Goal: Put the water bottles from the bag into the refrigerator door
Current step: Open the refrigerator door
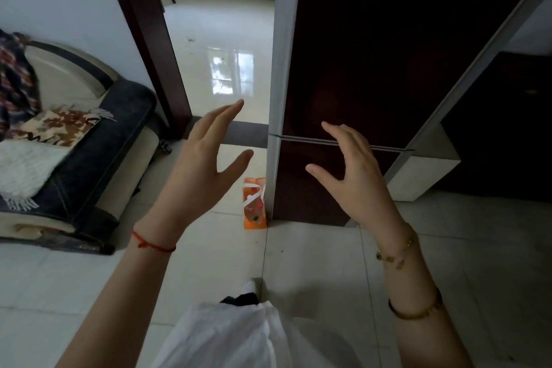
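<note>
A dark brown refrigerator (367, 48) with a silver side edge stands ahead on the right, its doors closed and a thin seam crossing its front. An orange paper bag (254, 203) with white handles stands on the floor against the fridge's lower left corner; no bottles show from here. My left hand (206, 155) is raised with spread fingers, left of the fridge's edge and above the bag. My right hand (355, 170) hovers open in front of the fridge door at seam height. Neither hand holds anything.
A dark sofa (98, 158) with cushions and a white throw sits at the left. An open doorway (221, 48) behind leads to a shiny tiled room. A dark cabinet (507, 128) stands right of the fridge. My white clothing and shoe show at the bottom.
</note>
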`<state>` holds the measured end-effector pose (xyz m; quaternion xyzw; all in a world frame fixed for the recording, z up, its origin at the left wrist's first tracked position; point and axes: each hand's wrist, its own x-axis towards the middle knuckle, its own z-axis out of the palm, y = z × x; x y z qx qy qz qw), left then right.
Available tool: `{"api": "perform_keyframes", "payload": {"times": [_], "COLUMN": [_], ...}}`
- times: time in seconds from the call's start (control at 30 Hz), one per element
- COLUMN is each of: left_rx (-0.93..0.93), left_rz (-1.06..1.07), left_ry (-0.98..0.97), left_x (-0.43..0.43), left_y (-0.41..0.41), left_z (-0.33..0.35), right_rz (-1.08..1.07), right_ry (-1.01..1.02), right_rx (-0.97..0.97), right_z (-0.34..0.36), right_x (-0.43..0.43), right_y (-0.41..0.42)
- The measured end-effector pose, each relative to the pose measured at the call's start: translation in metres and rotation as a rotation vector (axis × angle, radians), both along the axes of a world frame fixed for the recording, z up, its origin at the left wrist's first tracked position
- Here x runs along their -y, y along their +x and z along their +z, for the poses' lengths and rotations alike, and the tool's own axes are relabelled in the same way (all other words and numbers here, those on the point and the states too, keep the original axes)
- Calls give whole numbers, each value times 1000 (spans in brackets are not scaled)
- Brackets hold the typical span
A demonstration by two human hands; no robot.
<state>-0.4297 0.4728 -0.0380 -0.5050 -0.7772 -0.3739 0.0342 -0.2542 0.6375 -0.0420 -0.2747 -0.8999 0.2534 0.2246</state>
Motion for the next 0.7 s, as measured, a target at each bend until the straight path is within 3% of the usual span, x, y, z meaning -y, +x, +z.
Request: {"api": "perform_keyframes", "payload": {"times": [0.33, 0.7], "left_rx": [56, 154], "left_rz": [-101, -178], "left_ry": [-49, -91], "left_x": [-71, -148], "left_y": [-94, -144], "left_z": [-10, -13], "right_rz": [-108, -149], "right_ry": [-9, -22], "right_rx": [-20, 1], "right_z": [-9, -13], "right_x": [-46, -86], "right_y": [-83, -130]}}
